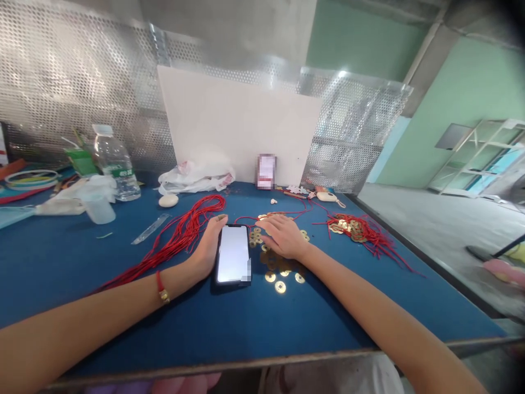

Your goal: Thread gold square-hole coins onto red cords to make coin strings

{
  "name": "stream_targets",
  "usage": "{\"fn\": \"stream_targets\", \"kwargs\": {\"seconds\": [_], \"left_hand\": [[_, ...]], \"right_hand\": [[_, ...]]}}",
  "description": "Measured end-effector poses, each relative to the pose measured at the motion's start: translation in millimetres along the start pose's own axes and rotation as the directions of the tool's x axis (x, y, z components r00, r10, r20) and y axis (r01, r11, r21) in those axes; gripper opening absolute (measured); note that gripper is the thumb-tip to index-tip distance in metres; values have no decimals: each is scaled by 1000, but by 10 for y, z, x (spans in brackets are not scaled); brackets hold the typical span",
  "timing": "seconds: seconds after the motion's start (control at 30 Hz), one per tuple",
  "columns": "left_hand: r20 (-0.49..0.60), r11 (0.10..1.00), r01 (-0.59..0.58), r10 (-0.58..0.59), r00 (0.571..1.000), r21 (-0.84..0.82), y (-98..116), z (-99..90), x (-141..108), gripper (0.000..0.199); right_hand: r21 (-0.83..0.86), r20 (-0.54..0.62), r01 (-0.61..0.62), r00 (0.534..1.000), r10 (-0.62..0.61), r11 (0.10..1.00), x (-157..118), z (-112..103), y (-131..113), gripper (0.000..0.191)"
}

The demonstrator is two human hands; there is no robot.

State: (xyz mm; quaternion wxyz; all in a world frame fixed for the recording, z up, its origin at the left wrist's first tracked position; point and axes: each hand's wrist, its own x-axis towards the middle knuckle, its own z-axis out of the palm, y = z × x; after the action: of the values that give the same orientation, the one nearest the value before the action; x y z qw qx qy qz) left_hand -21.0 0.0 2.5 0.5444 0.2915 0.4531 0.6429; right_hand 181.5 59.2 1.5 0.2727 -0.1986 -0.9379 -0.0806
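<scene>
My left hand [209, 246] grips a smartphone [232, 256] by its left side, thumb along the top corner. The phone's screen is lit and white, facing me. To its right, my right hand [283, 235] is spread palm-down, fingers stretched, over a scatter of gold coins with square holes [280, 287]. Part of the coins lies hidden beneath that hand. A thin red cord [246, 219] runs past its fingertips. Left of the phone lies a long bundle of red cords [180, 235]. A pile of coins strung on red cords [356, 229] rests farther right.
A blue tabletop [164, 334] spans the view. At the back left stand a water bottle [117, 164] and a plastic cup [98, 207]. A plastic bag [197, 178], a white oval object [168, 201] and a propped screen-like card [266, 171] line the back, before a white board [241, 120].
</scene>
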Motion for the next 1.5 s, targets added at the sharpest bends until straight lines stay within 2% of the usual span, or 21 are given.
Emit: {"fn": "stream_targets", "kwargs": {"seconds": [0.07, 0.17, 0.2, 0.27, 0.33, 0.37, 0.5, 0.6, 0.83, 1.2, 1.5], "left_hand": [[-26, 998, -48, 49, 998, 51, 36, 5, -24, 22], [-15, 999, -33, 33, 999, 8, 66, -16, -29, 19], [-9, 999, -30, 30, 1000, -22, 68, -32, -21, 19], [-11, 996, -34, 33, 999, -78, 68, -68, 0, 17], [-30, 993, -31, 27, 999, -115, 68, -100, 21, 16], [-43, 992, -21, 16, 999, -125, 70, -111, 29, 16], [-98, 993, -1, -11, 995, -116, 79, -120, 50, 17], [-82, 997, 11, -17, 997, -72, 67, -124, 63, 19], [-52, 1000, 2, -1, 999, 17, 46, -155, 63, 19], [-66, 999, 33, -31, 997, 33, 80, -105, 55, 16], [-34, 994, 111, -111, 993, -21, 88, -119, 55, 11]], "right_hand": [[39, -4, -46, 999, 46, 998, 16, -8, -69, 36], [157, 3, -120, 993, 121, 980, 45, 0, -216, 39], [203, 20, -136, 991, 135, 970, 53, 9, -271, 48], [288, 81, -190, 982, 173, 939, 65, 32, -379, 81], [363, 170, -286, 956, 239, 887, 71, 45, -475, 110], [399, 221, -340, 937, 270, 852, 71, 42, -516, 118], [511, 385, -502, 860, 336, 698, 64, -5, -618, 132], [554, 412, -524, 848, 333, 648, 56, -23, -637, 139], [601, 382, -490, 870, 312, 631, 50, 28, -673, 143], [587, 359, -492, 870, 338, 643, 37, 55, -734, 137], [589, 318, -446, 894, 314, 674, 36, 45, -733, 135]]}}
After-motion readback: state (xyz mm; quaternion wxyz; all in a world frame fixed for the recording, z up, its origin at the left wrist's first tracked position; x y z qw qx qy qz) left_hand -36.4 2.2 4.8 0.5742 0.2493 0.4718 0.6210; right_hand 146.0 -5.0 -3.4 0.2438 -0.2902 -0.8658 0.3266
